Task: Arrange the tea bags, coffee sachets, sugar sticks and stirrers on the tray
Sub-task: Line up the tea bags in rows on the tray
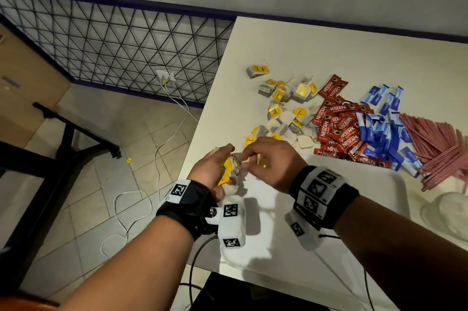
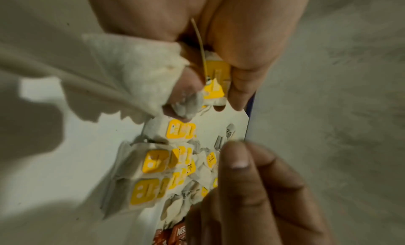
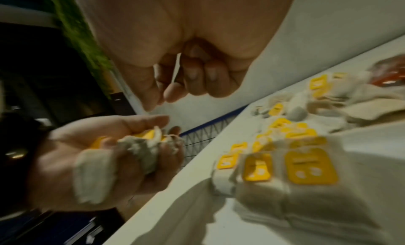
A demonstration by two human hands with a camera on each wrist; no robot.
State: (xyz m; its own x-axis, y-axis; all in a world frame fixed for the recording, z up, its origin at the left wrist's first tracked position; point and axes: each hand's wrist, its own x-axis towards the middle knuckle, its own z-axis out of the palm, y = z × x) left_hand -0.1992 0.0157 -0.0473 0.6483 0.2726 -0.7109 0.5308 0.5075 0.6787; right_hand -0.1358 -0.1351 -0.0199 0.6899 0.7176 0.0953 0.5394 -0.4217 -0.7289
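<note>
My left hand (image 1: 215, 166) is cupped around a bunch of tea bags (image 1: 229, 167) with yellow tags, above the table's left edge. The bunch (image 3: 140, 148) fills its palm (image 2: 210, 96). Right beside it, my right hand (image 1: 263, 158) has curled fingers (image 3: 186, 82) that pinch a thin tag, seen edge-on. Further back lie loose tea bags (image 1: 286, 105), then to the right red coffee sachets (image 1: 339, 123), blue sugar sticks (image 1: 385, 128) and pink stirrers (image 1: 435, 148). A white tray (image 1: 374, 184) lies under and to the right of my wrists.
The table (image 1: 329, 44) ends just left of my left hand, with tiled floor and white cables below. One yellow tag (image 1: 128, 160) lies on the floor. A clear dish (image 1: 445, 209) sits at the right edge. A black stand (image 1: 71, 138) is on the left.
</note>
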